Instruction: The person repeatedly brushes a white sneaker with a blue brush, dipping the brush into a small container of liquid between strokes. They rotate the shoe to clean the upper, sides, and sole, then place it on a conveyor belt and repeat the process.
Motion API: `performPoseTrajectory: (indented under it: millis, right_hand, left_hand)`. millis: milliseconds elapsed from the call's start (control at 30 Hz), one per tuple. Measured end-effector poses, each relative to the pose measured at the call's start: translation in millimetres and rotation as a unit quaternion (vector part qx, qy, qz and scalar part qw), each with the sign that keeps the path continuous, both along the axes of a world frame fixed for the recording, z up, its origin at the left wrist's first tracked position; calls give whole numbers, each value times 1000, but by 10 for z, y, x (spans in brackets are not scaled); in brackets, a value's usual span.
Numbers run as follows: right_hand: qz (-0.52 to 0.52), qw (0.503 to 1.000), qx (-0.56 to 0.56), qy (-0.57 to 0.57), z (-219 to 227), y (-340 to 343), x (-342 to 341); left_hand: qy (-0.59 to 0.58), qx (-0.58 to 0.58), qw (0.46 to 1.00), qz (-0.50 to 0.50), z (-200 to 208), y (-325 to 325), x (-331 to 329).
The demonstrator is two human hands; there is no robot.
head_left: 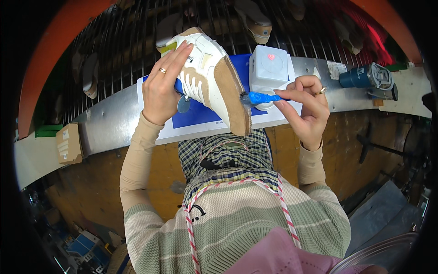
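Note:
My left hand is closed around a white and tan sneaker upper, tilted with its toe towards me. No sole shows along its lower edge. A round blue-grey tag hangs beside the laces. My right hand pinches a small blue-handled brush between thumb and fingers. Its dark bristles meet the tan edge of the upper near the toe. Just behind the brush stands a white translucent squarish container with a pink mark on top.
A blue sheet with a white border lies on the metal ledge. Past it runs a rack of dark rods carrying several shoes. A blue tumbler rests at the right, a cardboard box at the left.

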State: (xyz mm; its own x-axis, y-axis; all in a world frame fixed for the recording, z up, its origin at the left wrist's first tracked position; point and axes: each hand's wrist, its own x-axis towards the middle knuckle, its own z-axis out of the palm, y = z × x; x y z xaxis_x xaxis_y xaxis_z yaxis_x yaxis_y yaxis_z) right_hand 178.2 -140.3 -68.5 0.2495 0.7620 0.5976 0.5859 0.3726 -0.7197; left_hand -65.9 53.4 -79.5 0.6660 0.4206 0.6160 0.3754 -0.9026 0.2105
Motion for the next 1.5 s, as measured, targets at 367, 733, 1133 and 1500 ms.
performPoseTrajectory:
  millis: [367,733,1133,1500]
  right_hand:
    - [24,997,54,-41,131,47,19]
    - [43,991,83,-91,184,191,107]
    - [98,995,8,-23,64,312,129]
    - [-185,922,-292,-175,-780,-303,412]
  left_hand:
    - [27,-211,976,-45,-79,-145,-104]
    - [91,-446,880,-140,-241,-270,-161]
    - [137,-584,772,-209,-322,-153,-166]
    - [-326,-814,449,-172,-1195,-56,-720]
